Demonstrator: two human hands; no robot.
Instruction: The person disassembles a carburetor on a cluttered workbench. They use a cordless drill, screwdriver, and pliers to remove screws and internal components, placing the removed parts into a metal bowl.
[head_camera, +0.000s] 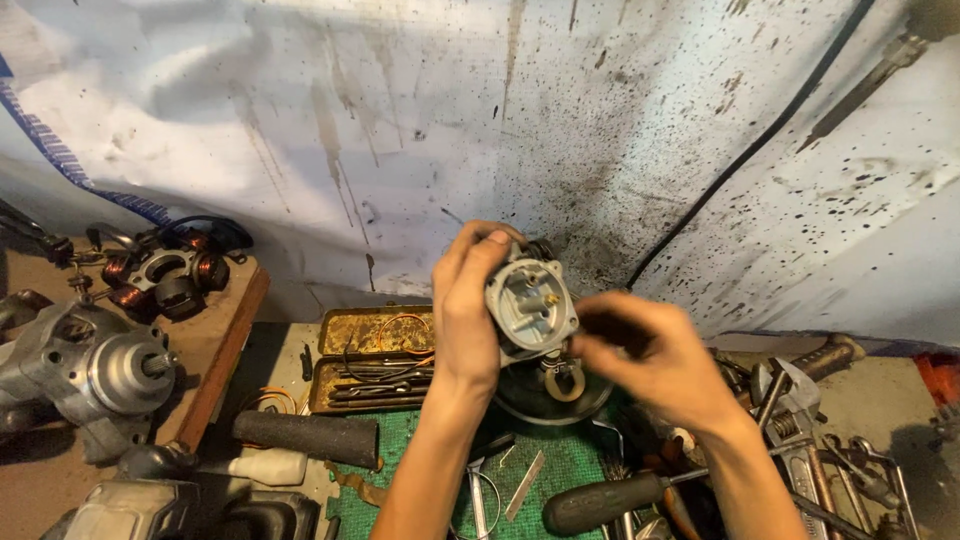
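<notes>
Cluttered workbench with green mat (560, 470); nearest lies a black-handled screwdriver (610, 500). Above the mat, left hand (470, 300) is closed around a grey metal carburettor (530, 305); right hand (650, 355), blurred, pinches at its lower edge. Left of the carburettor, a rusty tool tin (375, 360); beyond, a spattered white sheet (400, 120).

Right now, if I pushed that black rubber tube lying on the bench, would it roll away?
Probably a little. The black rubber tube is round and lies on its side, so it could roll, though clutter around it on the bench would likely stop it soon. It looks like thick rubber, so probably grippy, slightly bendy and fairly light.
</notes>
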